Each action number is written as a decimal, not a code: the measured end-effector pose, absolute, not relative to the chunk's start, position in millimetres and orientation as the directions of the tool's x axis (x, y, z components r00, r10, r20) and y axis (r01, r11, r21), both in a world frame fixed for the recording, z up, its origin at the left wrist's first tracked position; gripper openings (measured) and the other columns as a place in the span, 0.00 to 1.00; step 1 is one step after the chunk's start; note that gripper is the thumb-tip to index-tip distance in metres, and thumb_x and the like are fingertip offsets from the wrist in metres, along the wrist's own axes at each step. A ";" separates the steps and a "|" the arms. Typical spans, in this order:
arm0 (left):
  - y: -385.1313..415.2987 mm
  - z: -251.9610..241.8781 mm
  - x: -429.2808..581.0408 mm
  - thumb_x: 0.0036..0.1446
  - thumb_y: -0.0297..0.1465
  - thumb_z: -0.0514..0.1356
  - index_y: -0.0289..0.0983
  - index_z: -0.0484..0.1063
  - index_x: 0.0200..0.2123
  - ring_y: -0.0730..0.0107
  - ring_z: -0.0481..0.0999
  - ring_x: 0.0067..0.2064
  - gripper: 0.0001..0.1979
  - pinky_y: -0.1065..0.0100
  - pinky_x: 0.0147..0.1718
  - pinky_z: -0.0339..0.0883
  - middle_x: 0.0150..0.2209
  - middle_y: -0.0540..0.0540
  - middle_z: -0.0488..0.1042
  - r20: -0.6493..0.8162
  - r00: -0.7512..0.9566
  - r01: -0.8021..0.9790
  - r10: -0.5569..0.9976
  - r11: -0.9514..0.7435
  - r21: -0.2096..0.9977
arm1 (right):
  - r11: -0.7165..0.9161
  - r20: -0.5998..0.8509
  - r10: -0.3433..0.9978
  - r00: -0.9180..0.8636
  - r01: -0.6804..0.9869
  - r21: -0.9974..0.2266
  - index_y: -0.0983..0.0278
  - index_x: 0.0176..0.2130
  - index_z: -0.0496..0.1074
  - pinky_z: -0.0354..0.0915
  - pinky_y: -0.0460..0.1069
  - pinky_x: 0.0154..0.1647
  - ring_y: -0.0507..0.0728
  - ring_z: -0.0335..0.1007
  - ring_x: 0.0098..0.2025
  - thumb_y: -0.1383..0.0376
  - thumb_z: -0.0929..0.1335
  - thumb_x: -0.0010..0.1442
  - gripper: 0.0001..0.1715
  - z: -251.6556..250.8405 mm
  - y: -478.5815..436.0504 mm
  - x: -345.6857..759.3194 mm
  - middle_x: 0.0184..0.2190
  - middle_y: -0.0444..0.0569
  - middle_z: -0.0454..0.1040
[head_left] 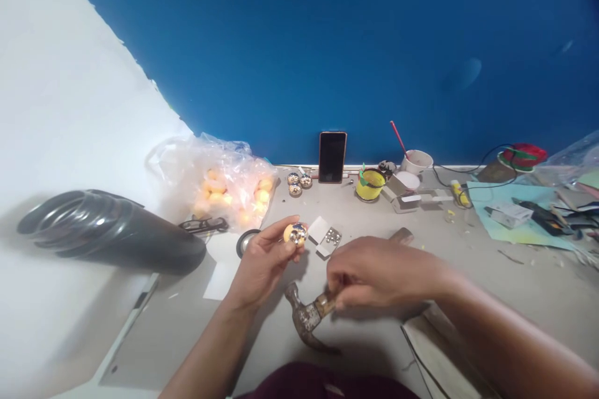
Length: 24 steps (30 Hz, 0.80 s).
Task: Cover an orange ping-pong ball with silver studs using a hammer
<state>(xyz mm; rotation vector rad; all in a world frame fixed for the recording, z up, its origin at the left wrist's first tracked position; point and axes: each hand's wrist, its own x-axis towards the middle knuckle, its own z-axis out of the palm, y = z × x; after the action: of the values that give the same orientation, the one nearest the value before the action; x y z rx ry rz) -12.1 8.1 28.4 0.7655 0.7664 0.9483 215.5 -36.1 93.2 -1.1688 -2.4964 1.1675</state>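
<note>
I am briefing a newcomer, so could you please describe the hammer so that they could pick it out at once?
Start at the grey table below the blue wall, then find the right hand. The hammer is gripped there, its worn metal head jutting out on the left. Its curved claw sets it apart from the round ball in the left hand.

A hand could slip along the bare strip of tabletop [334, 204] between the phone [332, 158] and the small white box [333, 237]. Over to the left, I see the plastic bag [224, 184] and the dark rolled sheet [116, 230] blocking any reach. The claw hammer [306, 318] juts from the right hand [362, 271] into the gap between the forearms. Further right there's bare surface until the cluttered pale green paper [505, 193].
</note>
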 end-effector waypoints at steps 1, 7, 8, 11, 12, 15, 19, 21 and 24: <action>8.5 28.3 -12.8 0.44 0.29 0.77 0.39 0.83 0.47 0.72 0.78 0.32 0.23 0.71 0.32 0.71 0.37 0.43 0.83 -0.215 0.362 -0.414 0.907 0.363 0.835 | 0.349 -0.062 0.695 -0.716 0.413 -0.841 0.63 0.33 0.76 0.62 0.48 0.33 0.54 0.73 0.32 0.59 0.71 0.64 0.11 103.9 -36.8 222.7 0.32 0.47 0.80; 9.5 32.6 -15.6 0.42 0.29 0.78 0.38 0.83 0.45 0.71 0.79 0.30 0.23 0.72 0.30 0.72 0.35 0.46 0.82 -0.223 0.344 -0.438 0.912 0.366 0.821 | 0.269 0.338 0.828 -0.448 -0.212 -0.940 0.63 0.32 0.70 0.55 0.44 0.20 0.48 0.59 0.18 0.52 0.68 0.67 0.19 115.7 -35.7 244.7 0.20 0.41 0.69; 9.4 33.5 -16.1 0.43 0.30 0.78 0.38 0.82 0.46 0.71 0.79 0.31 0.23 0.72 0.30 0.72 0.36 0.45 0.82 -0.231 0.351 -0.444 0.907 0.379 0.812 | 0.277 0.260 0.862 -0.435 -0.026 -0.961 0.64 0.33 0.70 0.55 0.44 0.21 0.48 0.60 0.20 0.55 0.68 0.68 0.17 109.8 -34.7 242.7 0.21 0.42 0.70; 9.7 34.5 -18.1 0.46 0.30 0.76 0.37 0.82 0.46 0.70 0.80 0.33 0.22 0.73 0.31 0.73 0.39 0.43 0.83 -0.241 0.387 -0.466 0.890 0.414 0.782 | 0.349 0.042 0.891 -0.452 0.625 -0.698 0.65 0.31 0.72 0.55 0.47 0.29 0.52 0.66 0.29 0.64 0.69 0.65 0.10 84.8 -35.1 232.1 0.27 0.47 0.74; 10.0 34.2 -18.7 0.48 0.30 0.75 0.36 0.81 0.47 0.70 0.80 0.33 0.21 0.73 0.31 0.73 0.40 0.42 0.83 -0.237 0.404 -0.470 0.884 0.422 0.775 | 0.403 -0.022 0.865 -0.501 0.721 -0.564 0.65 0.31 0.73 0.55 0.48 0.31 0.54 0.67 0.30 0.67 0.68 0.65 0.09 75.2 -36.6 228.5 0.29 0.48 0.75; 10.9 31.5 -19.4 0.52 0.31 0.73 0.35 0.80 0.48 0.70 0.80 0.33 0.19 0.73 0.29 0.74 0.42 0.40 0.83 -0.222 0.446 -0.476 0.867 0.440 0.762 | 0.473 -0.135 0.796 -0.589 0.747 -0.468 0.64 0.38 0.75 0.55 0.49 0.34 0.56 0.70 0.35 0.65 0.69 0.65 0.05 46.5 -44.4 218.4 0.34 0.48 0.77; 11.7 30.0 -18.4 0.57 0.32 0.69 0.34 0.79 0.51 0.67 0.81 0.34 0.18 0.70 0.33 0.75 0.44 0.36 0.83 -0.253 0.456 -0.484 0.853 0.476 0.734 | 0.548 -0.079 0.766 -0.638 0.712 -0.439 0.64 0.41 0.74 0.58 0.51 0.39 0.59 0.68 0.42 0.53 0.70 0.64 0.16 12.6 -55.7 200.4 0.40 0.52 0.75; 11.6 31.3 -18.6 0.57 0.30 0.69 0.33 0.79 0.50 0.67 0.81 0.36 0.18 0.70 0.36 0.75 0.45 0.35 0.83 -0.277 0.450 -0.487 0.849 0.493 0.721 | 0.569 -0.078 0.760 -0.646 0.718 -0.402 0.64 0.42 0.74 0.58 0.52 0.41 0.61 0.67 0.45 0.51 0.73 0.62 0.19 -0.5 -59.8 190.7 0.43 0.52 0.74; 10.4 32.3 -21.3 0.56 0.28 0.68 0.33 0.79 0.50 0.65 0.82 0.37 0.17 0.70 0.37 0.75 0.46 0.35 0.82 -0.295 0.430 -0.495 0.853 0.496 0.713 | 0.583 -0.073 0.755 -0.652 0.718 -0.380 0.64 0.42 0.74 0.57 0.53 0.43 0.61 0.66 0.45 0.50 0.73 0.62 0.20 -12.6 -63.5 182.4 0.43 0.52 0.74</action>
<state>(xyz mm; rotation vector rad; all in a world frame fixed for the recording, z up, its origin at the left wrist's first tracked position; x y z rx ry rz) -21.3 10.4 32.3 0.5859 0.7034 0.9029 182.4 -63.5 -12.6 -1.2640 -2.7087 0.5838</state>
